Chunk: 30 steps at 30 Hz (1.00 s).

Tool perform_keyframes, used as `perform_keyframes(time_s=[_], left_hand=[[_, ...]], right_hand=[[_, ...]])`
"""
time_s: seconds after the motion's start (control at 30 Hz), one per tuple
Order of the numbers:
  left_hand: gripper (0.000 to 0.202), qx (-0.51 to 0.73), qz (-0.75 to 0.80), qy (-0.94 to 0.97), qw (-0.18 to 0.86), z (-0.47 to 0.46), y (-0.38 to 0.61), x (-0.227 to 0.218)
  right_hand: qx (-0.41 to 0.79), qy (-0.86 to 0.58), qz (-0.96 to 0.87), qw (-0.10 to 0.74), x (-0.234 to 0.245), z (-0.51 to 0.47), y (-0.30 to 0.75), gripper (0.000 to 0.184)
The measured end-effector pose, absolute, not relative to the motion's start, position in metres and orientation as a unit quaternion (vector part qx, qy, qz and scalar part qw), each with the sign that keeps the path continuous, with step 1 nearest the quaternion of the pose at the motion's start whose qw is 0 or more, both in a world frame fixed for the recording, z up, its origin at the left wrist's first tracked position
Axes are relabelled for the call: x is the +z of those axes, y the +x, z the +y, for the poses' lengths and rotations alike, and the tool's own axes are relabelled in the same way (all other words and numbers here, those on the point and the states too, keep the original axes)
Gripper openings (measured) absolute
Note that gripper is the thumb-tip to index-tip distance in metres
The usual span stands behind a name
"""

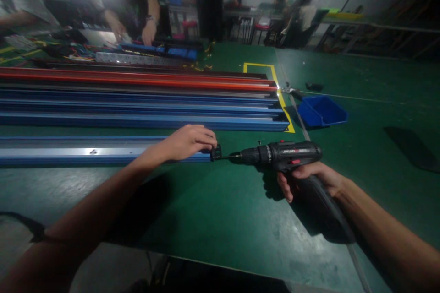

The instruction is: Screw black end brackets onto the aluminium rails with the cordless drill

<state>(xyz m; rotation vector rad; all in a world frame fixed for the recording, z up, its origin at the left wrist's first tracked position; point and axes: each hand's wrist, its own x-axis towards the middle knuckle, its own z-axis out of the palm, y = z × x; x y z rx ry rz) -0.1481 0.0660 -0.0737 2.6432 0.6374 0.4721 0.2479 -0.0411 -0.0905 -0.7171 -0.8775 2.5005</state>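
Note:
A long blue metal rail (85, 152) lies on the green table (220, 219), running in from the left. My left hand (190, 141) is closed over the rail's right end, pressing a small black end piece (216, 152) against it. My right hand (309, 181) grips the handle of a black cordless drill (287, 154). The drill lies level, its bit pointing left and touching the black end piece.
Several long blue, red and dark rails (137, 100) are stacked side by side behind. A blue plastic bin (321, 111) stands at the right of them, past a yellow tape mark (275, 78). Other people work at the far end of the table and at benches behind.

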Motion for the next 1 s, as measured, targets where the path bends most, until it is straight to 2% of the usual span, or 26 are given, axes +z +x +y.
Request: perform_keyframes(time_s=[0.63,0.8,1.0], left_hand=[[0.021,0.188,0.224,0.934,0.206,0.0663,-0.1468,-0.075],[0.021,0.185,0.226,0.934,0.204,0.0664,-0.1479,-0.0767],[0.021,0.198,0.226,0.932,0.203,0.0656,-0.1472,-0.0761]], right_hand=[[0.888,-0.248,-0.317,0.222,-0.098,-0.0432,0.247,0.025],[0.896,-0.265,-0.301,0.188,-0.0955,-0.0421,0.2486,0.029],[0.886,-0.269,-0.31,0.213,-0.097,-0.0446,0.246,0.026]])
